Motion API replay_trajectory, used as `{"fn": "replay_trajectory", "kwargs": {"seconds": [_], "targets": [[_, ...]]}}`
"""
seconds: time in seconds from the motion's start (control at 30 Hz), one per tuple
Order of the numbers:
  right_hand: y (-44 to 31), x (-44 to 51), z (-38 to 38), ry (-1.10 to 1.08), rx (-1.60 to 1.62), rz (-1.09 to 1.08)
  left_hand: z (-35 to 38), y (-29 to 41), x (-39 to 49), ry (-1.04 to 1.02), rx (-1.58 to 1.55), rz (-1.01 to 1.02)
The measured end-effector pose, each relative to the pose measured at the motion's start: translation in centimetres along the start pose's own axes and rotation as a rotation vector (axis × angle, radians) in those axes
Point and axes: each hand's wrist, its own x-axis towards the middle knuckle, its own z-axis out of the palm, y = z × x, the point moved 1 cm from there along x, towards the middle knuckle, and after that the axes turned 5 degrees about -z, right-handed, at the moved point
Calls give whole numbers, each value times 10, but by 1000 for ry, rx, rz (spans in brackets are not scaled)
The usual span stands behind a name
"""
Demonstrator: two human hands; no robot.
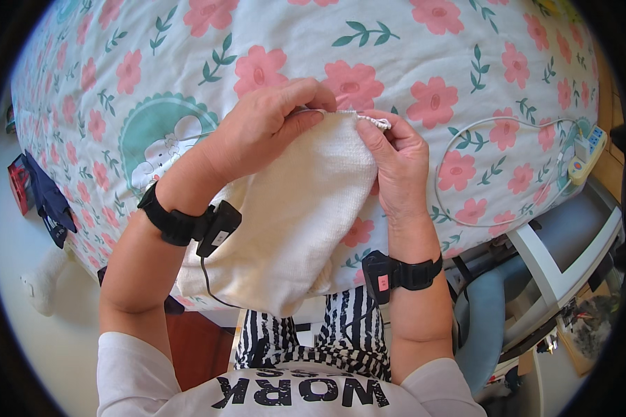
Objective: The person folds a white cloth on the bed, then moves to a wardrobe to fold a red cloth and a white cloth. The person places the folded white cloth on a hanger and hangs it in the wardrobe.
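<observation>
A cream knitted piece (292,208) hangs from both my hands over the bed's front edge, towards my lap. My left hand (276,122) pinches its top edge between thumb and fingers. At the upper right corner my right hand (399,156) grips the same edge, thumb in front. A short row of white loops (374,122) sticks out above the right thumb. Close to the left wrist a thin pale strand (207,133) runs off to the side; I cannot tell whether it is yarn or a cord. Any needle is hidden by the fingers.
Flowered bedding (365,39) spreads beneath the work. To the right, a white cable (438,177) loops towards a power strip (587,156) on the bed's edge. A blue-grey chair (482,323) stands at lower right. Black straps with small boxes (220,229) circle both forearms, with thin wires attached.
</observation>
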Motion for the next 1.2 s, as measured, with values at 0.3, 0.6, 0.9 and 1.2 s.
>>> {"fn": "replay_trajectory", "kwargs": {"seconds": [0.3,0.6,0.9,1.2], "targets": [[0,2,4,30,-33,-6,2,-4,-3,119,117,20],[1,5,6,35,15,24,-1,-12,2,64,50,-16],[-1,6,9,52,4,53,-3,-16,4,37,-77,-85],[0,7,8,67,1,62,-5,-18,6,26,-52,-50]]}}
